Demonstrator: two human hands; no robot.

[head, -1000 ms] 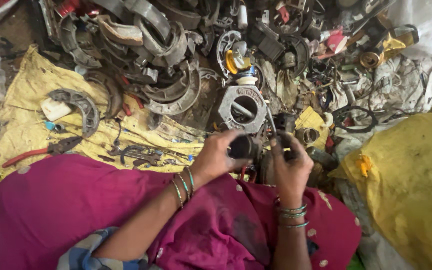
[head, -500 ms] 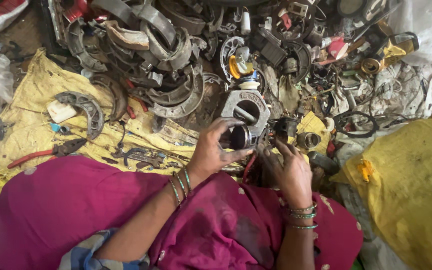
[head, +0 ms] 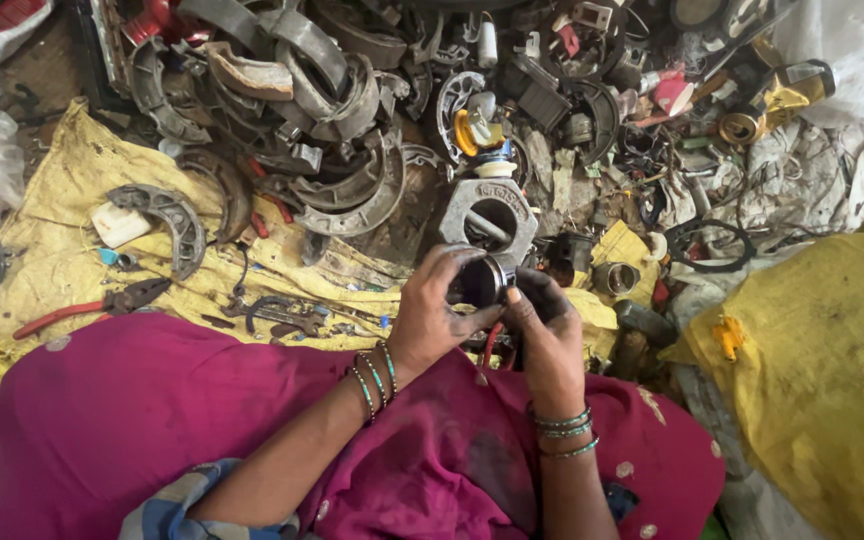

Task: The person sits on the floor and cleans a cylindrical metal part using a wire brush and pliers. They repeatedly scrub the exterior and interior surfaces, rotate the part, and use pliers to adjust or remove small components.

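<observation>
My left hand (head: 437, 318) grips a small dark round metal cylinder part (head: 485, 280) held in front of me above my lap. My right hand (head: 544, 325) touches the same part from the right, its thumb against the rim. Both hands are smeared with black grease. Just beyond the part lies a grey square metal housing (head: 472, 200) with a round hole. My lap is covered by magenta cloth (head: 152, 420).
A heap of curved brake shoes (head: 342, 180) and scrap metal fills the ground ahead. Red-handled pliers (head: 92, 305) lie on a yellow sack (head: 42, 230) at the left. A yellow bag (head: 822, 360) bulges at the right. A small metal ring (head: 617, 278) sits nearby.
My right hand moved left from the scrap pile and now meets the part. My left hand has kept holding the cylinder, shifting it slightly rightward and nearer.
</observation>
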